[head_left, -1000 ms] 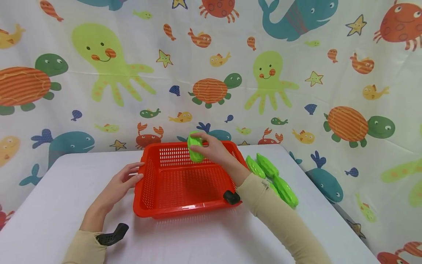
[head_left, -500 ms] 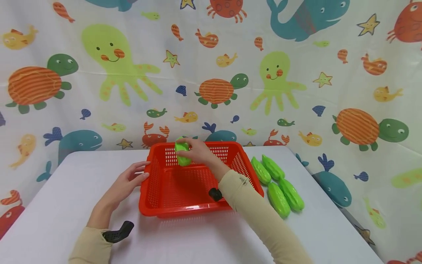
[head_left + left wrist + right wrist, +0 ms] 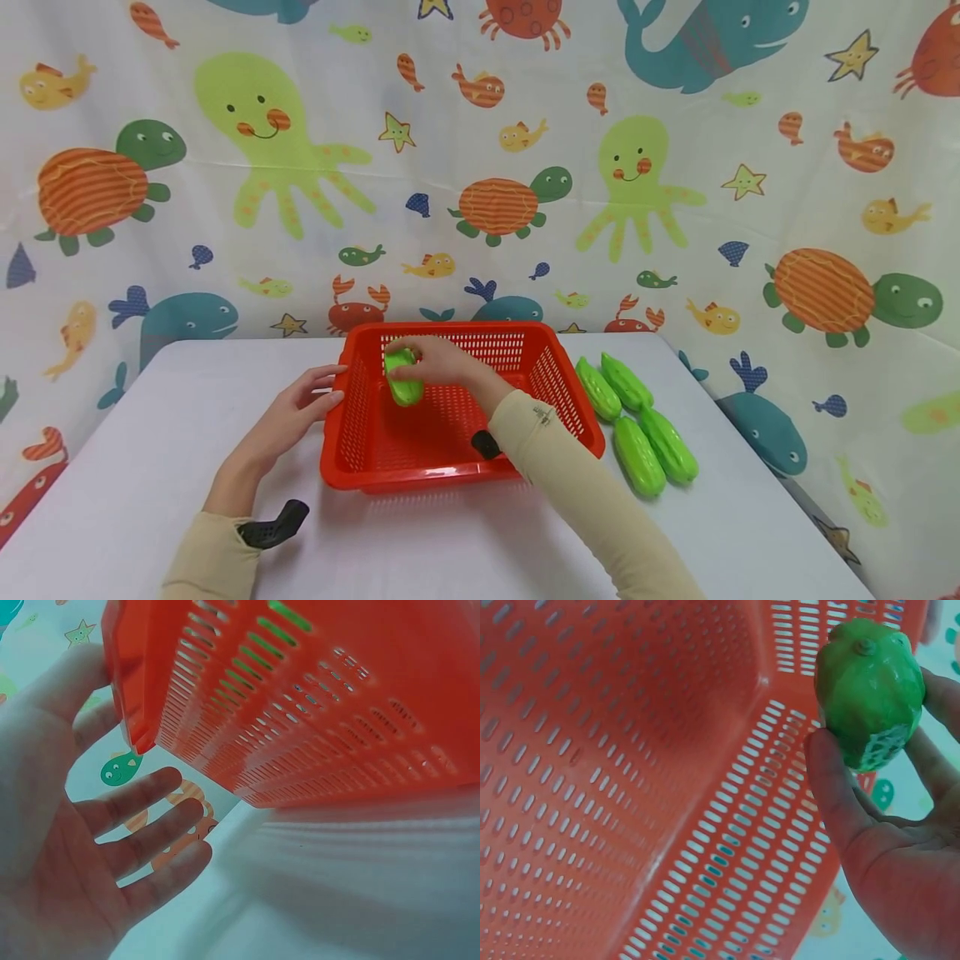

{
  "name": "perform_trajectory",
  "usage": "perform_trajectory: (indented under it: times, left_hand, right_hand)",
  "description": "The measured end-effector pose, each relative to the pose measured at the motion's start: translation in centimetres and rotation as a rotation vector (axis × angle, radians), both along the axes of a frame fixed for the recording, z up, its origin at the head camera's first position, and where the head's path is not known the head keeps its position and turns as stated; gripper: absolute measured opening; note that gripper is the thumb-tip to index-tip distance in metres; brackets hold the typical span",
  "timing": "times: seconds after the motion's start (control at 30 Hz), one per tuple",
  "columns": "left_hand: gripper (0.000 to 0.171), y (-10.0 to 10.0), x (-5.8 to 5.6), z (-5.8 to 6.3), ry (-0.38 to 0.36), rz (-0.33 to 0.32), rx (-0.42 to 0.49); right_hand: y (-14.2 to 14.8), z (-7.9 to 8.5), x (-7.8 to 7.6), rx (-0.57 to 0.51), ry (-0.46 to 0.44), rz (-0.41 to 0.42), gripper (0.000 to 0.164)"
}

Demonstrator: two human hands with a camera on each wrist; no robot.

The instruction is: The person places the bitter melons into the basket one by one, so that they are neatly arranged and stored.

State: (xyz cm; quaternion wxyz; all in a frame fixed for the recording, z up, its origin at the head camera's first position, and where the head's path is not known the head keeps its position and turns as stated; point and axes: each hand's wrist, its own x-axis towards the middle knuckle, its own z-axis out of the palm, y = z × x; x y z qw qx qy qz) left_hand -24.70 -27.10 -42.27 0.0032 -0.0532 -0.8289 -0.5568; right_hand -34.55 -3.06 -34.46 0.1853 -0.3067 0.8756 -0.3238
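My right hand pinches a glossy green cucumber-shaped vegetable inside the left back part of a red plastic basket. In the right wrist view, thumb and fingers hold the vegetable from its sides, its blunt stem end showing. At the basket's left rim is my left hand. In the left wrist view, the left hand touches the rim with its thumb and a finger, while the other fingers stretch out straight below. Green shows through slots in the basket wall.
Several more green vegetables lie on the white table, right of the basket. Behind the table hangs a curtain printed with sea animals. Each wrist carries a black device.
My right hand has carried the vegetable leftward and lowered it into the basket. My left hand has stayed at the rim. The whole view has shifted a little.
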Motion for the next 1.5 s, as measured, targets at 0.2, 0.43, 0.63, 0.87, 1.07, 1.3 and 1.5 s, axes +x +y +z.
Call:
perform_trajectory:
  times: [0.2, 0.43, 0.63, 0.87, 1.07, 1.3, 1.5]
  left_hand:
    - [0.065, 0.0, 0.0, -0.1, -0.009, 0.000, 0.002]
    - [0.064, 0.0, 0.0, -0.1, 0.001, -0.006, -0.001]
    - [0.064, 0.1, -0.1, 0.0, -0.002, -0.013, -0.005]
    - [0.064, 0.1, -0.1, 0.2, -0.006, -0.013, -0.006]
    - [0.064, 0.1, -0.2, 0.2, -0.005, -0.011, -0.010]
    - [0.064, 0.0, -0.1, 0.0, -0.002, -0.011, -0.006]
    - [0.064, -0.2, -0.1, 0.0, -0.001, -0.006, -0.009]
  right_hand:
    - [-0.8, -0.9, -0.2, 0.064, -0.023, 0.036, 0.044]
    - [-2.1, -1.5, 0.1, 0.142, -0.008, 0.070, 0.045]
    - [-2.6, -1.8, 0.3, 0.188, -0.022, 0.050, 0.047]
    - [-2.8, -1.8, 0.3, 0.255, -0.003, 0.080, 0.051]
    - [-2.7, -1.8, 0.4, 0.295, -0.054, 0.108, 0.056]
    - [-2.7, -2.0, 0.3, 0.306, -0.084, 0.121, 0.057]
    - [-2.7, -1.7, 0.4, 0.289, -0.113, 0.116, 0.058]
